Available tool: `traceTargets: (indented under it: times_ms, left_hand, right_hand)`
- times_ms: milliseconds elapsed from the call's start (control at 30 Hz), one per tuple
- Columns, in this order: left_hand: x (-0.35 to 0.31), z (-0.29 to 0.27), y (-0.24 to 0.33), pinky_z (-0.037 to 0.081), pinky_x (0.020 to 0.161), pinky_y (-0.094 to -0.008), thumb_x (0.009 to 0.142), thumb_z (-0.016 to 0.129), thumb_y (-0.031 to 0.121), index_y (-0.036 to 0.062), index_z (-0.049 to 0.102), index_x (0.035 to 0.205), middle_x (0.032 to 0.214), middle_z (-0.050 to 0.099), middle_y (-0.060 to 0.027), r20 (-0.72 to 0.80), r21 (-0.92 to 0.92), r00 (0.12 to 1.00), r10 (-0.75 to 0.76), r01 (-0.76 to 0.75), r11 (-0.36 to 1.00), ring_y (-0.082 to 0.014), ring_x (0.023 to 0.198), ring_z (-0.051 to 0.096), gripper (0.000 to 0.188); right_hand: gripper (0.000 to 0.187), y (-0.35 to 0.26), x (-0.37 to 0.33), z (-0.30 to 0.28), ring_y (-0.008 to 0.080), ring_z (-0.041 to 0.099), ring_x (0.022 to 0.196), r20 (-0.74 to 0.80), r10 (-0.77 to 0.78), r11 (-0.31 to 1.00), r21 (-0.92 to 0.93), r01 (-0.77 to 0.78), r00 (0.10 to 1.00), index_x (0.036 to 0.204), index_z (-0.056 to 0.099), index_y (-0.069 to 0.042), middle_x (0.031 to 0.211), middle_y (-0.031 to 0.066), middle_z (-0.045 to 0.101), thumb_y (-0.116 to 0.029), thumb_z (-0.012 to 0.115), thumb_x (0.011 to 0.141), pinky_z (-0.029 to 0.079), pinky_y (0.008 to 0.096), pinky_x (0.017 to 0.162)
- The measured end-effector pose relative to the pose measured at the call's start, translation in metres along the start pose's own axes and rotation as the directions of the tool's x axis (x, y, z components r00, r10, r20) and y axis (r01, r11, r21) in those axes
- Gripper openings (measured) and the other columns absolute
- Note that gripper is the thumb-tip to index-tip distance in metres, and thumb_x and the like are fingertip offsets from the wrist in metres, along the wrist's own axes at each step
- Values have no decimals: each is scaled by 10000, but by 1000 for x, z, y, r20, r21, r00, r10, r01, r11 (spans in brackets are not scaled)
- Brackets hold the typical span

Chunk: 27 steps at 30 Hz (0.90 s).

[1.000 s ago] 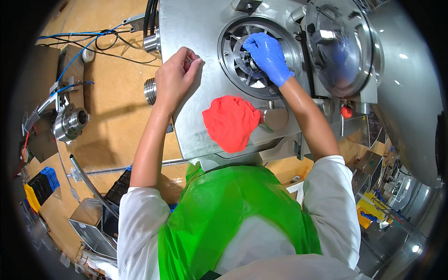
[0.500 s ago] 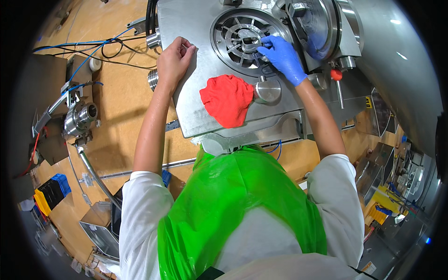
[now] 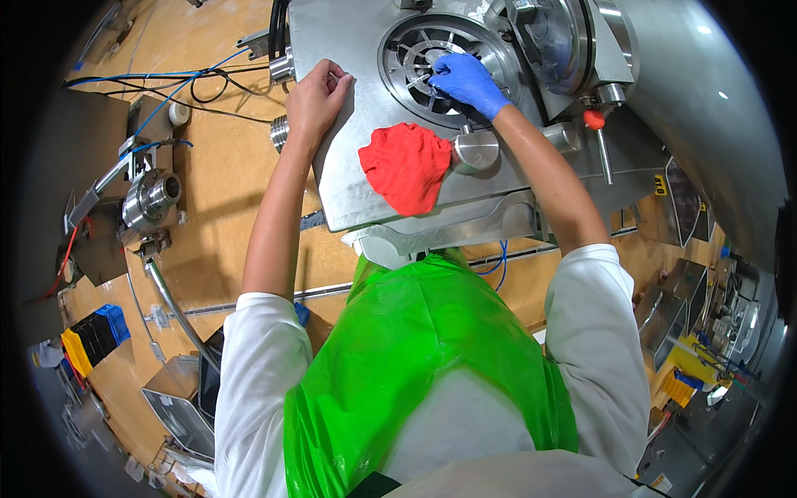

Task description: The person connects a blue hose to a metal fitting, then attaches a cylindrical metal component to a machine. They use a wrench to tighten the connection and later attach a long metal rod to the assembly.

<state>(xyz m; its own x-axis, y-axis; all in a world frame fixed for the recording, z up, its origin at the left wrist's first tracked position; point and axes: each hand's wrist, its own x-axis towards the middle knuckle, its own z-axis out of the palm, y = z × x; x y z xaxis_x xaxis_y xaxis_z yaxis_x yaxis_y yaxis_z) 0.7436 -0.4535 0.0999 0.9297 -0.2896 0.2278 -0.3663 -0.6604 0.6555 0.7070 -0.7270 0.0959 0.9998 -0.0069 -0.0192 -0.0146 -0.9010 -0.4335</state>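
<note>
This is an industrial processing plant. A large stainless steel machine (image 3: 465,124) with a round grated port (image 3: 448,66) fills twelve o'clock; sanitary pipe fittings (image 3: 149,195) and blue cables (image 3: 141,79) lie at nine and ten o'clock on a tan resin floor (image 3: 224,174), plastic crates (image 3: 91,336) at eight.

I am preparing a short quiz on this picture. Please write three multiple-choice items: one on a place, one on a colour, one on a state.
1. Where does the red cloth lie?
A on the steel plate
B on the floor
C in the blue crate

2. What colour is the glove on the right hand?
A green
B blue
C white

3. How is the left hand?
A gloved, holding the cloth
B bare, resting on the plate
C raised in the air

Answers: 1 A, it lies beside the round grille. 2 B, the glove is plainly blue. 3 B, no glove, fingers curled on steel.
</note>
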Motion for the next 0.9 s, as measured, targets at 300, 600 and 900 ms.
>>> traceTargets:
  times_ms: [300, 600, 900]
  left_hand:
    - [5, 5, -26, 505, 617, -352, 806, 663, 354, 83, 629, 912, 792, 685, -116, -139, -2, 985, 99, -100, 995, -270, 712, 665, 293]
    - [-63, -31, -10, 450, 560, -318, 797, 686, 355, 99, 598, 860, 653, 577, -50, -369, -285, 928, -54, -58, 957, -198, 601, 581, 278]
    - [-408, -40, -143, 479, 653, -293, 856, 647, 292, 25, 561, 973, 819, 579, -29, -533, -512, 520, -668, 430, 743, -134, 711, 545, 303]
  right_hand:
    - [388, -4, 9, -8, 345, 622, 774, 3, -199, 976, -84, 199, 980, 843, 693, -43, 793, 192, 644, -422, 652, 773, 475, 432, 712]
    - [343, -79, -21, -55, 129, 526, 1022, 78, -369, 811, 513, 280, 926, 1205, 542, 7, 1126, 60, 580, -169, 591, 915, 409, 274, 920]
    - [342, -145, -72, -62, 128, 500, 1049, 268, -492, 795, 526, 302, 828, 1234, 532, -2, 1163, 56, 557, -149, 547, 925, 366, 261, 943]
